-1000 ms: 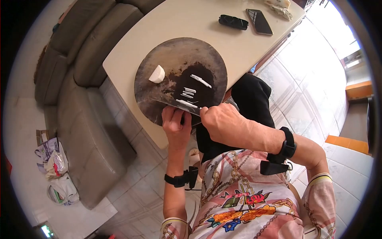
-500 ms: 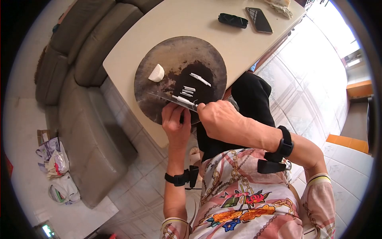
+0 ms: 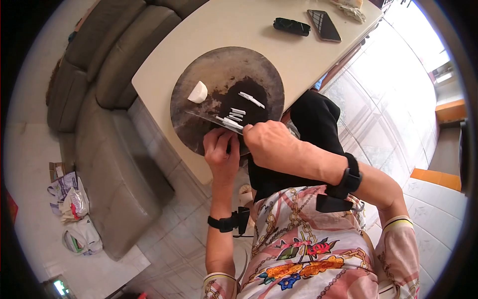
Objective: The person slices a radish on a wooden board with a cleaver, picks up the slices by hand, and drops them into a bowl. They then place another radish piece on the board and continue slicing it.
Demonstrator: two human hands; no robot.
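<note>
My right hand [image 3: 271, 144] is wrapped round the handle of a knife [image 3: 205, 117], whose thin blade points left across a round, dark-stained chopping board [image 3: 226, 60]. Close against the near side of the blade, my left hand [image 3: 220, 153] has its fingers bent and drawn together; what they press on is hidden, and I cannot tell what it is. White cut strips [image 3: 231, 122] lie along the far side of the blade. Several more strips [image 3: 237, 113] sit just beyond, and another small group [image 3: 252, 99] lies farther right. A half-round white chunk [image 3: 198, 92] rests on the board's left part.
The board stands near the rounded end of a cream table [image 3: 164, 65]. A black case [image 3: 291, 26] and a phone [image 3: 324, 25] lie toward its far right. A grey sofa [image 3: 112, 159] runs along the left, with plastic bags [image 3: 74, 209] on the floor beyond.
My right hand and the knife have shifted slightly left. The white strips beside the blade now lie closer to the middle group. My left hand stays almost where it was.
</note>
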